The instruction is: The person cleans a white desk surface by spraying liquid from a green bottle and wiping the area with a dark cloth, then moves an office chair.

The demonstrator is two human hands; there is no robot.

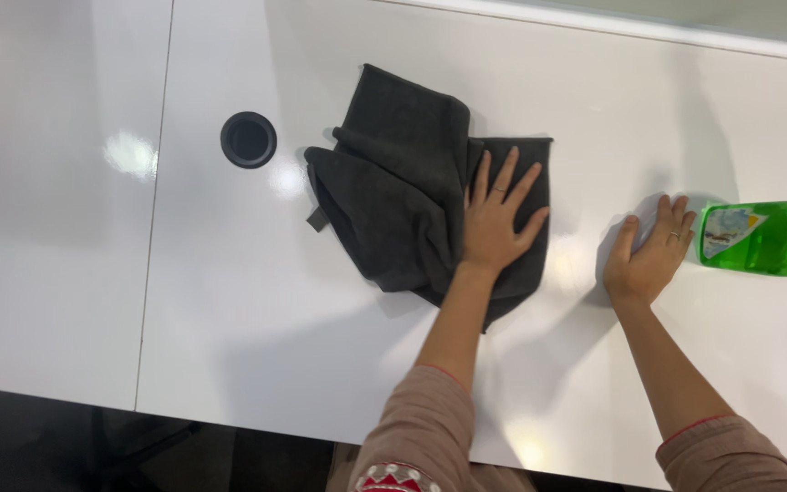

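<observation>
A dark grey cloth (403, 191) lies crumpled on the glossy white table (257, 319). My left hand (495, 221) presses flat on the cloth's right part, fingers spread. My right hand (650, 252) rests palm down on the bare table surface to the right of the cloth, fingers together, holding nothing. Its fingertips are close to a green plastic bottle (771, 239) lying on its side with a pale label; whether they touch it I cannot tell.
A round black cable hole (249, 139) is set in the table left of the cloth. A seam (152, 228) separates this table from another white one on the left. The near table edge drops to a dark floor (93, 446).
</observation>
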